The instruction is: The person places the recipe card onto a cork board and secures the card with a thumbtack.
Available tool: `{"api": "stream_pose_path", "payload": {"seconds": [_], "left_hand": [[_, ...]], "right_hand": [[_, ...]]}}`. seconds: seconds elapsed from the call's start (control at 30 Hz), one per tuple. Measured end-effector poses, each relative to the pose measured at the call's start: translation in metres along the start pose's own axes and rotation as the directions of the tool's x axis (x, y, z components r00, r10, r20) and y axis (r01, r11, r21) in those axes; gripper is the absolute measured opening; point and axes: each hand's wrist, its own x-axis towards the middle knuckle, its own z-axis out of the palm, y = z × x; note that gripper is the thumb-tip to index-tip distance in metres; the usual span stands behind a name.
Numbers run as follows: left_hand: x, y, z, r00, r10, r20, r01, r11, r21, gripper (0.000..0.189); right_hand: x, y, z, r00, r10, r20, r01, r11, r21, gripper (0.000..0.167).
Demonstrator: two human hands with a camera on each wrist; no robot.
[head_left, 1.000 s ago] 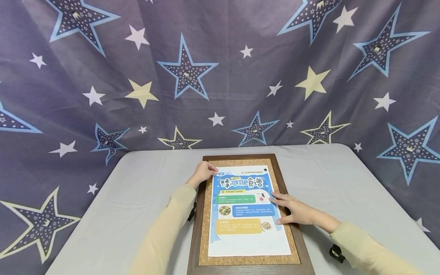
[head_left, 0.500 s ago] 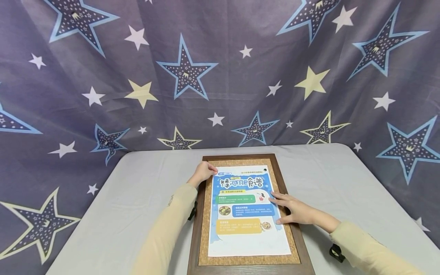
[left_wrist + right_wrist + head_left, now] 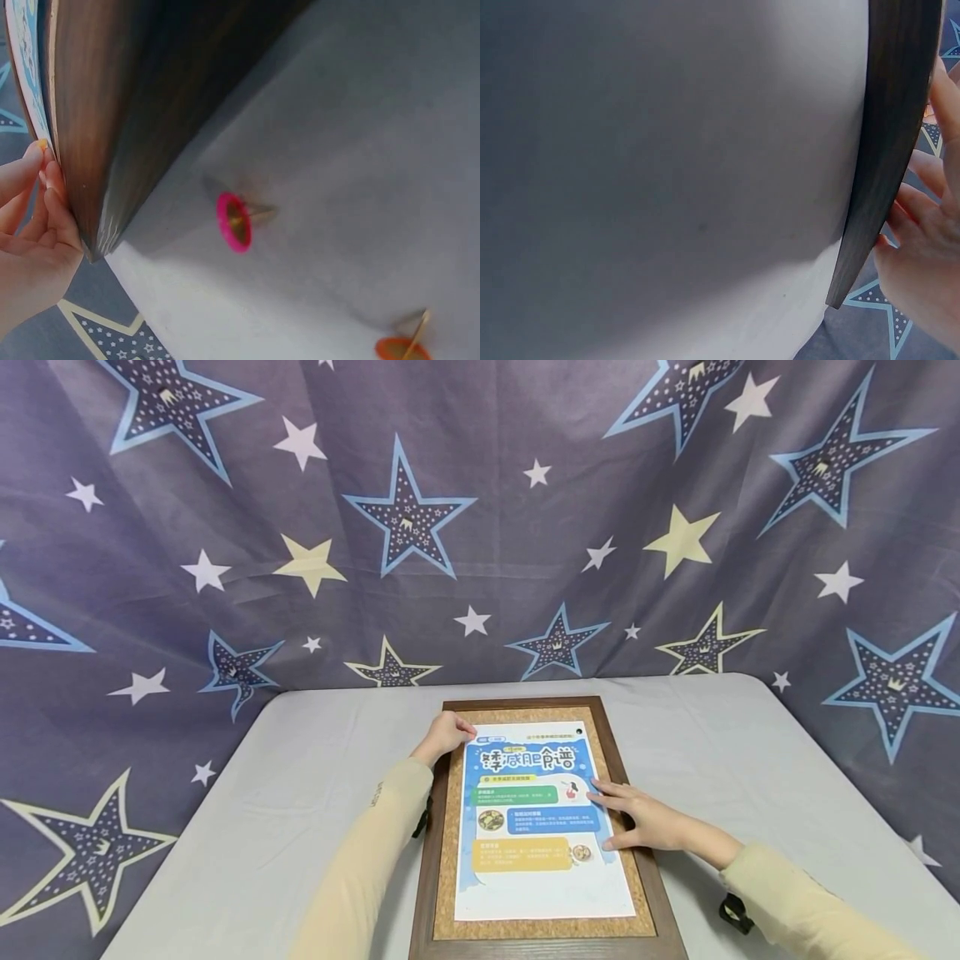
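Note:
A printed poster [image 3: 543, 893] in blue, green and yellow lies on a cork board [image 3: 540, 930] with a brown wooden frame [image 3: 615, 752]. At the poster's top left corner my left hand [image 3: 444, 733] pinches a small yellow thumbtack [image 3: 43, 142], mostly hidden by the fingertips. A dark round spot, seemingly a tack [image 3: 579, 732], sits in the top right corner. My right hand [image 3: 647, 820] rests across the frame's right side, its spread fingers touching the poster's right edge.
Beside the frame, the left wrist view shows a pink thumbtack [image 3: 234, 222] and an orange thumbtack [image 3: 405, 349] on the grey tabletop [image 3: 300, 777]. Behind the table hangs a star-patterned curtain [image 3: 510, 527].

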Motion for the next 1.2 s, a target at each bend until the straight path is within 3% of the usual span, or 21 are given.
{"api": "stream_pose_path", "payload": {"seconds": [0.2,0.37,0.4,0.5,0.63,0.67,0.7,0.77,0.83,0.93,1.0,1.07,1.13,1.2], "left_hand": [[-0.001,0.006,-0.008,0.997,-0.016,0.077,0.02,0.998,-0.055,0.012],[-0.006,0.02,-0.012,0.997,-0.048,0.063,0.048,0.999,-0.005,0.006],[-0.004,0.02,-0.011,0.993,-0.089,0.077,0.088,0.996,0.014,0.008],[0.016,-0.01,0.005,0.996,-0.055,0.065,0.053,0.998,0.033,0.006],[0.066,-0.086,0.041,0.999,0.01,0.047,-0.011,1.0,0.02,0.005],[0.077,-0.103,0.05,0.999,0.001,0.048,-0.002,1.0,0.016,0.007],[0.086,-0.116,0.056,0.998,0.001,0.056,-0.001,1.0,0.008,0.009],[0.095,-0.129,0.063,0.998,-0.009,0.06,0.009,1.0,0.012,0.009],[0.092,-0.123,0.06,0.997,-0.033,0.07,0.032,0.999,0.021,0.007],[0.066,-0.082,0.042,0.997,-0.049,0.066,0.046,0.997,0.054,0.005],[0.04,-0.046,0.023,0.995,-0.057,0.087,0.053,0.998,0.043,0.008],[0.02,-0.018,0.007,0.996,-0.017,0.086,0.016,1.0,0.011,0.013],[0.006,0.002,-0.004,0.995,-0.013,0.099,0.014,1.0,-0.008,0.016],[0.0,0.012,-0.01,0.993,-0.037,0.109,0.039,0.999,-0.021,0.018]], "right_hand": [[0.0,-0.002,-0.001,1.0,-0.001,-0.004,0.001,1.0,-0.003,0.072],[0.0,-0.002,-0.001,1.0,-0.002,-0.006,0.002,1.0,-0.002,0.072],[0.0,-0.002,-0.001,1.0,-0.002,-0.006,0.002,1.0,-0.002,0.072],[0.0,-0.002,-0.001,1.0,-0.004,-0.005,0.004,1.0,-0.003,0.072],[0.0,-0.001,-0.001,1.0,-0.005,-0.007,0.005,1.0,-0.007,0.073],[0.0,-0.001,0.0,1.0,-0.004,-0.007,0.004,1.0,-0.009,0.073],[0.0,-0.001,0.0,1.0,-0.003,-0.007,0.003,1.0,-0.011,0.073],[0.0,-0.001,0.0,1.0,-0.001,-0.008,0.001,1.0,-0.012,0.073],[0.0,-0.001,0.0,1.0,-0.002,-0.009,0.002,1.0,-0.012,0.073],[0.0,-0.001,0.0,1.0,-0.004,-0.01,0.004,1.0,-0.014,0.073],[0.0,-0.001,0.0,1.0,-0.007,-0.014,0.007,1.0,-0.02,0.073],[0.0,-0.001,0.0,1.0,-0.008,-0.017,0.007,1.0,-0.026,0.073],[0.0,-0.001,0.0,1.0,-0.007,-0.02,0.007,1.0,-0.029,0.073],[0.0,-0.001,0.0,1.0,-0.007,-0.022,0.006,1.0,-0.029,0.073]]}}
